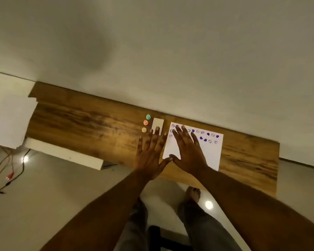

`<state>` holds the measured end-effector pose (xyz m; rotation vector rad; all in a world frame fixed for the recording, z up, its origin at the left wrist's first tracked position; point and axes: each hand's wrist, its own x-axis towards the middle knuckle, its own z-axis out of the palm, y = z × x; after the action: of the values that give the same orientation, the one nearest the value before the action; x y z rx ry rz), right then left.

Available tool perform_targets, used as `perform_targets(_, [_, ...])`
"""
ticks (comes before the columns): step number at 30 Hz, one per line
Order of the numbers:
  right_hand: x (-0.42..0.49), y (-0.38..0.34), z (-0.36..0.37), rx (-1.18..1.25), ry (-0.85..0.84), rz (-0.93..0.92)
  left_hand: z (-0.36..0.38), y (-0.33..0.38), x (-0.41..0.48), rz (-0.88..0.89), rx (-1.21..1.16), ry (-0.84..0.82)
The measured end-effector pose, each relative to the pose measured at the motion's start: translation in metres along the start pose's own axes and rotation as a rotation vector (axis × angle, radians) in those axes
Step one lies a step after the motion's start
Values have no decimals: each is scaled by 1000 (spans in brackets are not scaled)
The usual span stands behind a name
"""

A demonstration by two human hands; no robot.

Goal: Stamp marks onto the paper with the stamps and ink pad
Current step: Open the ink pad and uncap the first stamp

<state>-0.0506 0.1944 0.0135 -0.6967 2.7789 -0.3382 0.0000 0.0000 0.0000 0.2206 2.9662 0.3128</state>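
Observation:
A white sheet of paper [209, 153] lies on the wooden shelf-like table [83, 124], with two rows of round grey stamp marks and purple hearts along its far edge. My right hand [188, 151] lies flat on the paper's left half, fingers spread, holding nothing. My left hand [150, 153] is flat and spread on the wood just left of the paper, its fingertips over the near end of a white rectangular ink pad [158, 125]. Three small stamps stand in a line left of the pad: teal [148, 116], orange [145, 122], yellow [144, 130].
A wall rises right behind the table. A white panel [9, 120] and white ledge [65, 154] sit at the left. Cables [11, 171] trail on the glossy floor below. My legs and bare foot [193, 193] show under the table's near edge.

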Motion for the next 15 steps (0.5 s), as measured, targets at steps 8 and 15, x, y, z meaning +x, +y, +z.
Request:
perform_targets(8, [54,1,103,7,-78,-38,115,-43,-15,-57,-52,-50])
perform_targets(15, [112,11,152,69,50,-21,172,-66,5,-90,-134,-6])
